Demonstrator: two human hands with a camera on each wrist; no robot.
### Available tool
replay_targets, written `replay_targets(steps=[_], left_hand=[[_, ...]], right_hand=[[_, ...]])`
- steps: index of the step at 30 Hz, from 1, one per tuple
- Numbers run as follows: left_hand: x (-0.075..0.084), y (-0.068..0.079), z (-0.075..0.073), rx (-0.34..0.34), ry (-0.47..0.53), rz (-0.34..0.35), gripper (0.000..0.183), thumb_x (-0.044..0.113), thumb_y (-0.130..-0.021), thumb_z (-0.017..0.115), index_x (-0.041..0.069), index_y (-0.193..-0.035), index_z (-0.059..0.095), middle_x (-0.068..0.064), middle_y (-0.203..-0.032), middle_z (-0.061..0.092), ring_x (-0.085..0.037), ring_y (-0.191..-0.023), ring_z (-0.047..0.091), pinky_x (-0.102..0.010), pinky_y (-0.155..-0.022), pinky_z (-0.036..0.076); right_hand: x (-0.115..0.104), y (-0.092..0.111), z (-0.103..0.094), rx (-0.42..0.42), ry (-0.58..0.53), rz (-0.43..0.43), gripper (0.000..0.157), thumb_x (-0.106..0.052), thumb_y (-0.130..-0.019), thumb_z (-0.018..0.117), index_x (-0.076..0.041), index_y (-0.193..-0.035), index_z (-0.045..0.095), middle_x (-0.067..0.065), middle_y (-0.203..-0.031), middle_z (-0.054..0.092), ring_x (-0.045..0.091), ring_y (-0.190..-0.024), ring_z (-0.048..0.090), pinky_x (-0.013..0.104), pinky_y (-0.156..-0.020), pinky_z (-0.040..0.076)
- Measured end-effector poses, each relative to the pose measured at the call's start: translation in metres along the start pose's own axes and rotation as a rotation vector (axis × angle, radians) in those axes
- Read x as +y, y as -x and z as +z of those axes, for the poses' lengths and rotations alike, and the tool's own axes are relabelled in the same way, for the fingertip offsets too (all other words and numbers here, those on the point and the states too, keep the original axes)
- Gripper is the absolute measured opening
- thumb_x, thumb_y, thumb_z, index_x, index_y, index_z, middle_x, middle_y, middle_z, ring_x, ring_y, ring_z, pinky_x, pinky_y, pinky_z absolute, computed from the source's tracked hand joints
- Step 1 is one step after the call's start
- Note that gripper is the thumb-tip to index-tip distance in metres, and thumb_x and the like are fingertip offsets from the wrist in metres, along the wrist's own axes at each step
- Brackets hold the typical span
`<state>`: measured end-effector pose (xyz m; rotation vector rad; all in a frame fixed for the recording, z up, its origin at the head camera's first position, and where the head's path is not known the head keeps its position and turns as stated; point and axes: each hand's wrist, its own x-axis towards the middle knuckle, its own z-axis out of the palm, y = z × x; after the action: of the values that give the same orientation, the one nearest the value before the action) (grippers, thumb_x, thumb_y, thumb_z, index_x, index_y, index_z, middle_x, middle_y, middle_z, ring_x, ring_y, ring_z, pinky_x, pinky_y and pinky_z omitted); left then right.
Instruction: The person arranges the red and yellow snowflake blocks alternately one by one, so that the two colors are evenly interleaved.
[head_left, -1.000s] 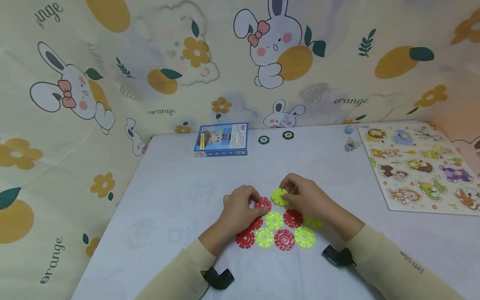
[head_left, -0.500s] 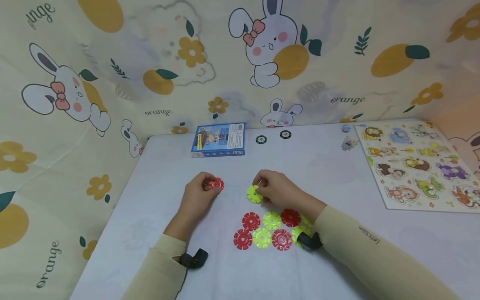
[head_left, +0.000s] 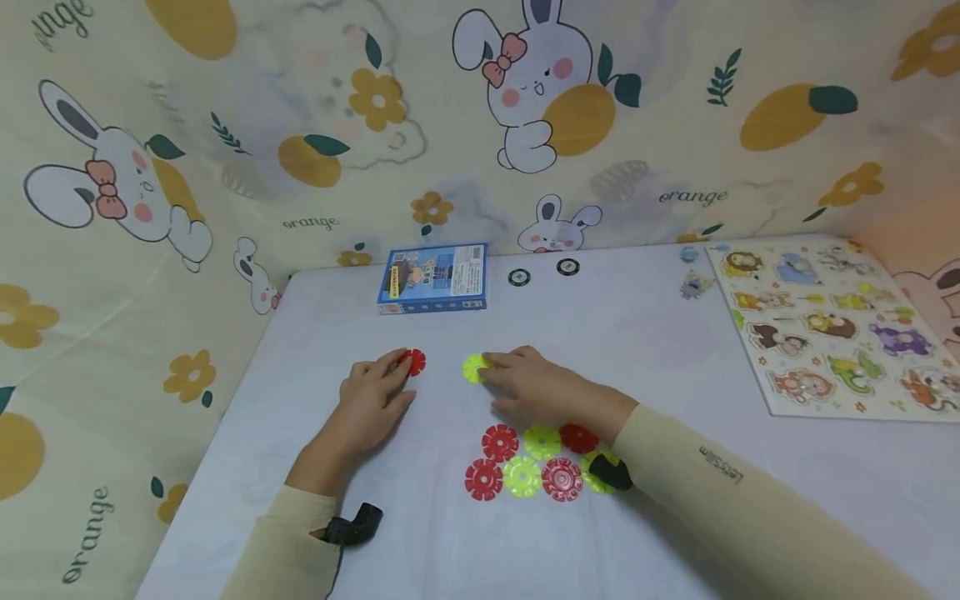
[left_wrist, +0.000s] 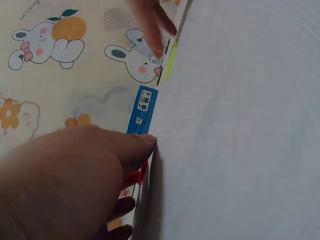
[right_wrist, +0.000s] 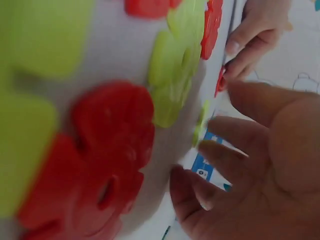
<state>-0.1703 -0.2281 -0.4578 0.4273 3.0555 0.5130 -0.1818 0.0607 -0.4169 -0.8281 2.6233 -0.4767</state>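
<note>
In the head view a red notched plastic disc (head_left: 417, 362) lies flat on the white table. The fingertips of my left hand (head_left: 367, 404) rest on its left edge. To its right, a yellow-green notched disc (head_left: 471, 368) is touched by the outstretched fingers of my right hand (head_left: 536, 387). In the right wrist view, that hand's fingers (right_wrist: 212, 150) are spread near the yellow-green disc (right_wrist: 201, 122). Closer to the front edge, more such discs form two rows, among them a red one (head_left: 483, 479) and a yellow-green one (head_left: 522, 477). My right sleeve and its black wrist mount partly cover the right end.
A blue box (head_left: 432, 279) stands at the back, with two small dark round chips (head_left: 519, 277) to its right. An animal puzzle board (head_left: 840, 333) occupies the right side, with small loose pieces (head_left: 696, 285) beside it. A patterned cloth (head_left: 637, 167) hangs behind the table.
Both hands lifted a disc from the group's far row and carried it left and away from me. The red and yellow-green discs now lie apart on the table, and the pinching fingers have loosened.
</note>
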Motion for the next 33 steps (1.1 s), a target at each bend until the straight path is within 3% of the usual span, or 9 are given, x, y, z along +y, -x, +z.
replay_targets(steps=[2,6,12,20,28,33], left_hand=[[0.001,0.001,0.0,-0.011,-0.031,0.018,0.06,0.041,-0.092,0.06,0.019,-0.146,0.043,-0.001,-0.151,0.03,-0.028,-0.127,0.029,-0.05,-0.093,0.028],[0.004,-0.001,0.001,-0.037,-0.067,0.01,0.062,0.045,-0.093,0.057,0.022,-0.148,0.039,-0.002,-0.152,0.025,-0.03,-0.13,0.024,-0.052,-0.092,0.026],[0.007,-0.007,0.005,-0.119,-0.062,0.017,0.069,0.055,-0.096,0.044,0.024,-0.153,0.022,0.008,-0.159,0.008,-0.03,-0.143,0.005,-0.062,-0.098,0.015],[-0.007,-0.019,0.0,-0.139,0.029,0.042,0.055,0.048,-0.1,0.041,0.032,-0.15,0.028,0.017,-0.156,0.015,-0.021,-0.144,0.003,-0.062,-0.106,0.003],[-0.015,-0.02,0.0,-0.115,0.12,0.063,0.053,0.043,-0.099,0.048,0.034,-0.149,0.033,0.019,-0.154,0.019,-0.019,-0.144,0.005,-0.057,-0.108,0.001],[-0.013,-0.016,0.001,-0.043,0.16,0.076,0.067,0.046,-0.092,0.058,0.029,-0.151,0.032,0.015,-0.157,0.014,-0.02,-0.144,0.003,-0.06,-0.108,0.004]], right_hand=[[-0.002,0.0,0.001,-0.04,0.097,-0.026,0.067,-0.044,-0.09,0.064,-0.023,-0.148,0.039,-0.002,-0.156,0.024,0.029,-0.14,0.019,0.049,-0.103,0.034],[-0.008,-0.007,0.001,-0.051,0.157,-0.031,0.073,-0.051,-0.088,0.062,-0.026,-0.15,0.034,-0.004,-0.157,0.019,0.031,-0.142,0.014,0.06,-0.105,0.024],[-0.014,-0.022,0.002,-0.073,0.112,-0.047,0.078,-0.06,-0.086,0.058,-0.028,-0.152,0.029,-0.006,-0.158,0.015,0.03,-0.144,0.006,0.064,-0.106,0.014],[-0.016,-0.034,-0.001,-0.108,0.053,-0.002,0.086,-0.067,-0.08,0.059,-0.032,-0.152,0.027,-0.011,-0.158,0.011,0.025,-0.144,0.001,0.06,-0.108,0.011],[-0.018,-0.034,-0.001,-0.116,-0.005,0.02,0.093,-0.071,-0.076,0.061,-0.034,-0.152,0.023,-0.012,-0.159,0.008,0.024,-0.144,-0.001,0.062,-0.107,0.011],[-0.012,-0.03,-0.007,-0.038,-0.133,0.003,0.091,-0.072,-0.079,0.056,-0.035,-0.153,0.019,-0.011,-0.159,0.007,0.018,-0.144,0.007,0.066,-0.105,0.01]])
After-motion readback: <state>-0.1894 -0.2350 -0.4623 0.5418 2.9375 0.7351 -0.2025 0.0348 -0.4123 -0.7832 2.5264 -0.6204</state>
